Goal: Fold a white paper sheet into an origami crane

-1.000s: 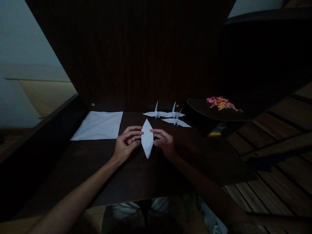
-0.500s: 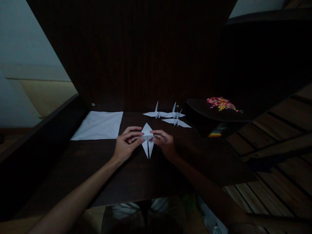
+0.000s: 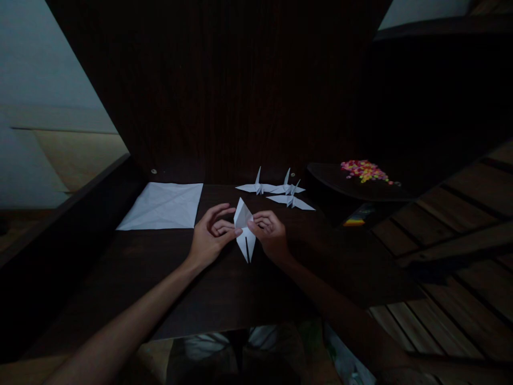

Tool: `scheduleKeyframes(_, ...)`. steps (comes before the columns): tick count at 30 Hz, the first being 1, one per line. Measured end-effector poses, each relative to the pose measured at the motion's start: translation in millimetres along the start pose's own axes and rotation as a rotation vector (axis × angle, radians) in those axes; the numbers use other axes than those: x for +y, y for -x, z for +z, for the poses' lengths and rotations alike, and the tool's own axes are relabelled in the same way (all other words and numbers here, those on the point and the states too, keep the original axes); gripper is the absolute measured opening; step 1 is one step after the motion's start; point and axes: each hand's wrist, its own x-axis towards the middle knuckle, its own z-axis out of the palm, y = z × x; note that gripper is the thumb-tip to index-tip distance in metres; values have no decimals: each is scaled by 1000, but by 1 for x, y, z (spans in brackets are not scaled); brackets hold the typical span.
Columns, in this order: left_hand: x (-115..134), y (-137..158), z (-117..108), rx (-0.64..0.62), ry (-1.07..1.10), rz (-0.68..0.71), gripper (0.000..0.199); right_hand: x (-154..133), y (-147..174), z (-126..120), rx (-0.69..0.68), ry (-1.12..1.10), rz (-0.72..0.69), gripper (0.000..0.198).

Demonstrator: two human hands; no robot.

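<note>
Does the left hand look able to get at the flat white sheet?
Probably yes: the white sheet lies beside the left hand, and nothing visible stands between them.

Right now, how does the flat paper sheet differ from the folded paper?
The paper sheet is spread out four-sided; the folded paper is narrow and pointed. The paper sheet looks larger than the folded paper. The paper sheet lies untouched; the right hand and left hand touch the folded paper. Both are white.
</note>
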Motion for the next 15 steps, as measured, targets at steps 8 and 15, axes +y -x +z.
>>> scheduleKeyframes(8,2,2,1,4,-21,-138,61,0,1,1,-29,-39,27,29)
scheduleKeyframes(15,1,2,0,27,-128,-144,37,-2,3,2,-42,15,46,28)
